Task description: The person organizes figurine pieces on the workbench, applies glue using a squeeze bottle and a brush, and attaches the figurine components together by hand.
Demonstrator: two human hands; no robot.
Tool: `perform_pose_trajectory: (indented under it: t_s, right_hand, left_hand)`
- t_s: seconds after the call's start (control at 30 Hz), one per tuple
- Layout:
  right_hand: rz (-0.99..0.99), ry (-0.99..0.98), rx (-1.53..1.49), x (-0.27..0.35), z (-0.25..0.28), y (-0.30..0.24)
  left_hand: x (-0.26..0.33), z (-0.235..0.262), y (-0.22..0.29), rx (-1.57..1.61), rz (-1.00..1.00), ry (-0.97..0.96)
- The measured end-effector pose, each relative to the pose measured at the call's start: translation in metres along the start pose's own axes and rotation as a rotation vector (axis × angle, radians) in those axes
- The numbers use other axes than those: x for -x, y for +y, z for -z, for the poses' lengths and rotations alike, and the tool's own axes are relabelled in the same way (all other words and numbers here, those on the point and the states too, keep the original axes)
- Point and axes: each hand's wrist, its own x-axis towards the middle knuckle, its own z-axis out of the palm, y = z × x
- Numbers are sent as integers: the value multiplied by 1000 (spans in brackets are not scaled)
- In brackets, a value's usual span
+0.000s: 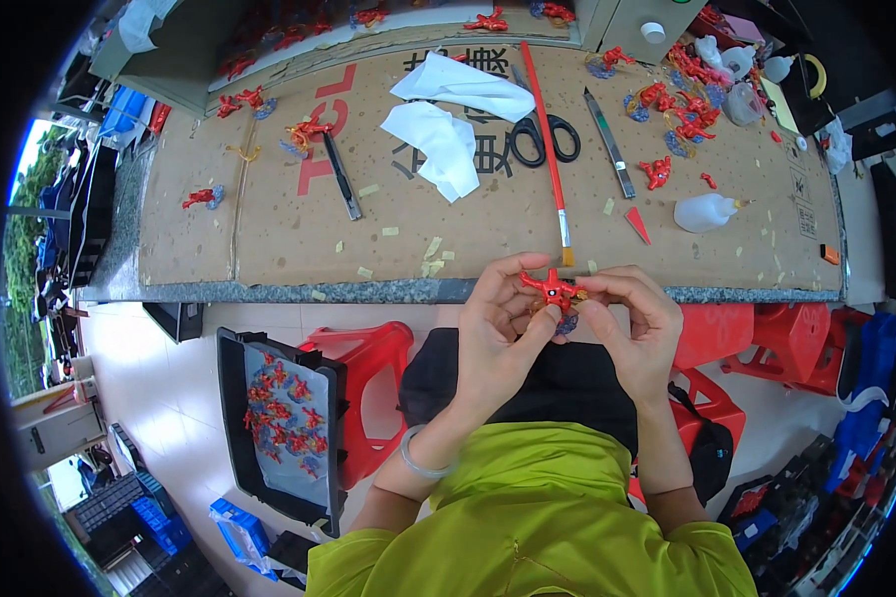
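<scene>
Lime shirt [528,497] nearest, below left hand [498,333] and right hand [632,323]. Between them, red figure [554,292], pinched by both, amber bit [580,296] at right fingertips. Seemingly adjusting, next calling for steady pressure. Just beyond, brush [548,149]; farther, scissors [575,142].

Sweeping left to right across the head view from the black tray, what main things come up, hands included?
Black tray, left hand, held red figure, right hand, white bottle, small orange block.

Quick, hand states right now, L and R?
Left hand: closed, holding the red figurine between thumb and fingers.
Right hand: closed, thumb and fingers pinching the same figurine's right side.
</scene>
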Motion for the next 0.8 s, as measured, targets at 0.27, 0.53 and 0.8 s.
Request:
perform_pose_trajectory:
  t_s: [0.27,0.53,0.8]
  right_hand:
    - [16,43,-4,-4,-3,4]
    - [-17,28,-67,-3,-2,0]
    - [-285,-50,-350,-6,4,-8]
  left_hand:
    - [-3,4,5,73,137,-36]
    - [-1,6,6,219,213,-179]
    - [3,-3,-8,399,194,-197]
